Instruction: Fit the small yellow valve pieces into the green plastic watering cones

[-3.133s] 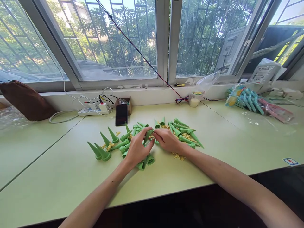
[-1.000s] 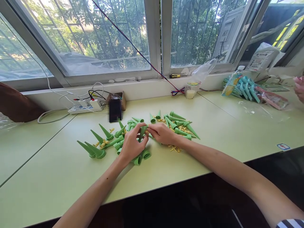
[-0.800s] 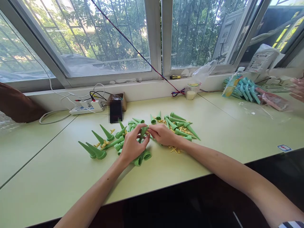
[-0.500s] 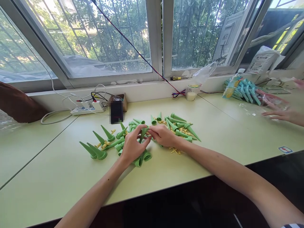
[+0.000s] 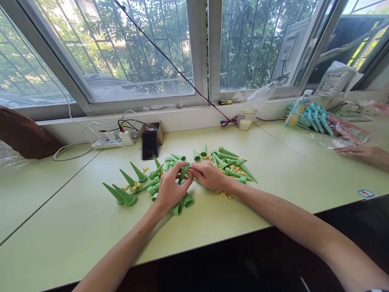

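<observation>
My left hand (image 5: 171, 187) grips a green plastic watering spike (image 5: 183, 174), its cone pointing down between thumb and fingers. Against the side of that spike, my right hand (image 5: 210, 175) is closed in a pinch; what its fingertips hold is hidden. Around both hands lie several more green spikes (image 5: 223, 163), some lying flat and some with the tip up. Small yellow valve-like pieces (image 5: 224, 194) are scattered among them and in front of my right wrist. At the left, a few green spikes (image 5: 130, 198) stand on their wide ends.
A power strip (image 5: 111, 142) with cables and a small box (image 5: 158, 132) sit near the window. Behind are a jar (image 5: 245, 121) and a drink bottle (image 5: 299, 109). At the right, another person's hand (image 5: 363, 154) rests by turquoise pieces (image 5: 316, 117) and plastic wrap.
My hands stay almost in place around the spike. The other person's hand at the right has shifted slightly and lies flatter on the table.
</observation>
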Available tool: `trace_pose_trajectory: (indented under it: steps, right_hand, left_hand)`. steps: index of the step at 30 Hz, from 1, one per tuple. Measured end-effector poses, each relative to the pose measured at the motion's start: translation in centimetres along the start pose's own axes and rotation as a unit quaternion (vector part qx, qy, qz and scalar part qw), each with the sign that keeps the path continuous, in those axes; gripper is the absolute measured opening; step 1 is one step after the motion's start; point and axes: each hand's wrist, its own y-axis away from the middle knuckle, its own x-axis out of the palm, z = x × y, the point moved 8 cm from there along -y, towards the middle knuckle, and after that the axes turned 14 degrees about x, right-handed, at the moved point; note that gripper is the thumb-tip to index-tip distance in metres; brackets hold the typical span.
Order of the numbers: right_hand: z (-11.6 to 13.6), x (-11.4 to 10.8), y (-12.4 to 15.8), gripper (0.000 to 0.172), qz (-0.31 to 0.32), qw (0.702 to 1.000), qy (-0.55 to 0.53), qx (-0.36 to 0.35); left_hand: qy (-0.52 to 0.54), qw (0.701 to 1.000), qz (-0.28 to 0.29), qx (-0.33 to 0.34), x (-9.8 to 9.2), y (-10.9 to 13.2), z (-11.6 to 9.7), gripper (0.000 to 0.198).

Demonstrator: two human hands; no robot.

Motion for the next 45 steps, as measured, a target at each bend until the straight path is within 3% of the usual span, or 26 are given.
trace_pose_trajectory:
  steps: [32,45]
  right_hand:
    - [-0.15,0.33,-0.13,0.028,0.025,0.999,0.038,0.017]
    - [0.11,0.19,0.03,0.033,0.035,0.995,-0.085,0.029]
  left_hand:
    - [-0.012,1.0,0.01,-0.007,0.44,0.14,0.71,0.022]
    - [-0.023,0.999,-0.027,0.022,-0.5,0.35,0.59,0.019]
